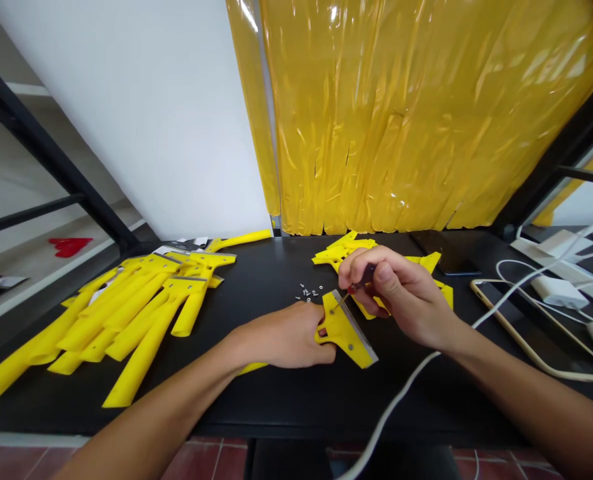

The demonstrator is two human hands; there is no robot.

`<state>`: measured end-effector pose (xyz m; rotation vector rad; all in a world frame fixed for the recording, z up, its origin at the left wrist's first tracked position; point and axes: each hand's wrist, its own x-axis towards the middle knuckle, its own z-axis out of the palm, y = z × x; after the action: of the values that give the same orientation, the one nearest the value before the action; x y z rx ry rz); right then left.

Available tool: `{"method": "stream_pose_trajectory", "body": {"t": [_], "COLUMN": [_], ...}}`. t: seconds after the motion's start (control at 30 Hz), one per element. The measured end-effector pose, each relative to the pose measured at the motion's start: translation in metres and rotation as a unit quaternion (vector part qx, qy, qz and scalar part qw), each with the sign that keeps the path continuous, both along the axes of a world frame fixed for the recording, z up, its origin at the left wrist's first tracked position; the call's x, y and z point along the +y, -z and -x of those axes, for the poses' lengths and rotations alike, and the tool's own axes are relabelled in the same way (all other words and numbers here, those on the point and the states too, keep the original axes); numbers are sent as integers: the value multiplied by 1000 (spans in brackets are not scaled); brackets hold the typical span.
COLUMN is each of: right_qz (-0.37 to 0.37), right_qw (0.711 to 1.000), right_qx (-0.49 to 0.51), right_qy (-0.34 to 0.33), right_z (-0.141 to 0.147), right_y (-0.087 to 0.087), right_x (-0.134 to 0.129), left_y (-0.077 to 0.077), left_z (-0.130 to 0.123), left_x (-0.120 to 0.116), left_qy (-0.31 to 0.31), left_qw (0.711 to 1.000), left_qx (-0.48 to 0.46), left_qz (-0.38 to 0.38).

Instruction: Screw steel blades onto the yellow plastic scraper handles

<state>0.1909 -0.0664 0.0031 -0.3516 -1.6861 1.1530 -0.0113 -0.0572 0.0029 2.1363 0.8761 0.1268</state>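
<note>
My left hand (291, 337) is closed around the handle of a yellow scraper (347, 333), whose wide head with a metal blade edge points right. In my right hand (401, 290) a small screwdriver (365, 277) with a dark handle is pinched, its thin shaft slanting down to a screw near the upper end of the scraper head. Just behind my left hand lie several small screws and nuts (309, 292) on the black table. Beyond my right hand are more yellow scraper pieces (343, 248), partly hidden by it.
A pile of yellow scrapers (126, 300) covers the left of the black table (261, 280). To the right lie a phone (541, 327), a dark phone-like slab (446, 253), white chargers (559, 292) and a white cable (409, 383) crossing the front edge. Yellow plastic curtain (376, 120) hangs behind.
</note>
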Motion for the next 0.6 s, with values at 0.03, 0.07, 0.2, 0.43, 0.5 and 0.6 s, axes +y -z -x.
{"method": "stream_pose_trajectory", "body": {"t": [0.03,0.07,0.2,0.43,0.5,0.6], "right_qz": [5,9,0,-25,-14,-38], "right_qw": [1000,1000,999,996,992,983], "right_qx": [-2,-6,-31,-9,18,0], "right_qy": [-1,0,18,91,122,180], "right_z": [1,2,8,11,8,2], "right_y": [1,2,7,12,10,4], "right_x": [-1,-2,-7,-6,-3,1], "left_y": [1,3,9,5,3,3], "left_z": [-1,-1,0,4,3,1], "left_x": [-1,-1,5,5,3,2], "left_qy": [-16,-35,-111,-83,-60,-40], "left_qw": [999,997,966,884,875,858], "left_qx": [16,36,138,182,172,173], "left_qz": [-30,-60,-189,-422,-448,-481]}}
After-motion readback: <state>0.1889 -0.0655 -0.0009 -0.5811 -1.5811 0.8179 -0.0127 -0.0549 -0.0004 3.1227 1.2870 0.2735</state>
